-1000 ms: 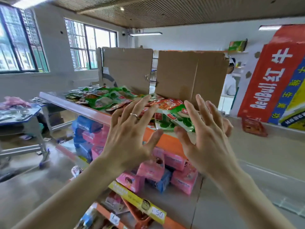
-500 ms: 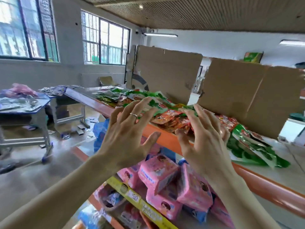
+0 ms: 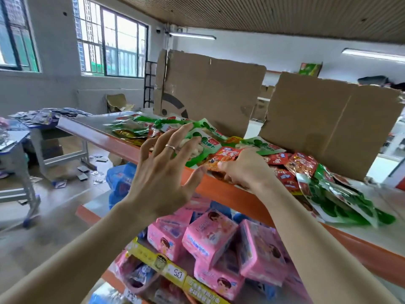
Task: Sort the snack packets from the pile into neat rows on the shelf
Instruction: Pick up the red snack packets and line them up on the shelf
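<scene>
Right hand (image 3: 243,172) apparently pinches a red packet (image 3: 223,157) at frame centre; left hand (image 3: 160,178) hovers spread, holding nothing.

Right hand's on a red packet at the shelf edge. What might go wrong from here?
The red packet the right hand pinches sits in an overlapping pile; pulling it may drag neighbours over the orange shelf edge.
The green packets to the right lie at that edge and might slide off.

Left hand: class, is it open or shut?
Open: the left hand shows straight, spread fingers, holding nothing, near the green packets.
</scene>
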Motion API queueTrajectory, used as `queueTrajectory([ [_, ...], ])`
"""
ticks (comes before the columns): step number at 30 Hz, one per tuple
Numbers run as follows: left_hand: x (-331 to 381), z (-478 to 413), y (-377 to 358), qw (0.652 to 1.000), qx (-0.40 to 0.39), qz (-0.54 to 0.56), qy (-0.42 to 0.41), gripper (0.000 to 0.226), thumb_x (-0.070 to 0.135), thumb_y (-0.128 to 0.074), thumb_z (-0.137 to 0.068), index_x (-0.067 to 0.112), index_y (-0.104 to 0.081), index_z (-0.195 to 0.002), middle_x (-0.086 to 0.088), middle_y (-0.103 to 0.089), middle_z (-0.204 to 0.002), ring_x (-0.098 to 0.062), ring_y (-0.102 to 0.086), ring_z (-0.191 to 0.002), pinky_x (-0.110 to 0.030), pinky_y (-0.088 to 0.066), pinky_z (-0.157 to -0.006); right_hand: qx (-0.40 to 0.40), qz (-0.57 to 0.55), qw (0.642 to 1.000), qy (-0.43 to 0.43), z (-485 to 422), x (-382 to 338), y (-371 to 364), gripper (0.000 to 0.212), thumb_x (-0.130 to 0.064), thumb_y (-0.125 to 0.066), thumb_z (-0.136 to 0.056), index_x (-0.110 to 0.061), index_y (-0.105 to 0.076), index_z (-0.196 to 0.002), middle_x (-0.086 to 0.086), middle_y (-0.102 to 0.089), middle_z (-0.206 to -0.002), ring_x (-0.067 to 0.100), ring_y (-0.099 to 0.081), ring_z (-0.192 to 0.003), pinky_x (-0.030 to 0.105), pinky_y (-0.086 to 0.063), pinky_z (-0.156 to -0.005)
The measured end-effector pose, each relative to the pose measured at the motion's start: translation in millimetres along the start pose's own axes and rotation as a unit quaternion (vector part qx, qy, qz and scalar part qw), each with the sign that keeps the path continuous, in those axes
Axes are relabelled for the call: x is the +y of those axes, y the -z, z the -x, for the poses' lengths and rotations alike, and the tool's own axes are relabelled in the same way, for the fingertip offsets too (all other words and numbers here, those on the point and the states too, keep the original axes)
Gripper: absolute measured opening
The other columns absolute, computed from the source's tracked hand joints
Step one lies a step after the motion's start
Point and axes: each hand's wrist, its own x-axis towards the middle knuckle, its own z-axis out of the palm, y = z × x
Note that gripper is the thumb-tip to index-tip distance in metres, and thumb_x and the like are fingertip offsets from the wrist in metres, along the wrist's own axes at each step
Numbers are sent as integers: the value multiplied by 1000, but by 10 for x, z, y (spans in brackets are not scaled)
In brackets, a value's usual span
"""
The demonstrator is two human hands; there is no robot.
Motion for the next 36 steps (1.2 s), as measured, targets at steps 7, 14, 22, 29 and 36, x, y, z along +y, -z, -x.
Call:
queueTrajectory([
  [7,-36,62,-4,1000,2,2,2,61,59,-30,-94,24,-46,-142,3,-26,-161,-19,-27,-145,-47,-22,-115,-6,-20,999,-24,-132,-76,-191,16,-30,-66,-75,-15,-67,-76,6,-70,-78,30,-68,-77,46,-58,-77],
  [14,-97,84,-24,988,12,147,42,50,59,-33,-93,33,-48,-133,12,-37,-153,-10,-31,-141,-38,-21,-113,42,-193,980,15,69,48,-55,25,-16,-63,-82,7,-68,-73,8,-61,-59,22,-53,-56,35,-46,-59],
  [22,-60,-370,-112,816,-75,518,247,22,34,-51,-101,22,-64,-115,5,-72,-105,-10,-66,-102,-33,-49,-92,79,-297,942,135,474,357,233,21,-26,-57,-95,-13,-69,-82,22,-65,-86,37,-58,-73,42,-44,-63],
  [29,279,-623,-181,700,-166,633,285,28,32,-55,-100,9,-68,-108,-12,-76,-92,-27,-72,-85,-39,-52,-84,141,-333,900,244,838,521,403,26,-12,-57,-97,-10,-63,-72,16,-53,-67,22,-45,-59,22,-34,-54],
  [36,770,-711,-39,709,-77,675,190,19,21,-62,-96,15,-74,-83,1,-69,-71,-14,-59,-64,-29,-46,-64,189,-340,896,213,1119,852,412,31,-19,-59,-94,-24,-60,-62,5,-47,-56,13,-38,-52,20,-28,-49],
])
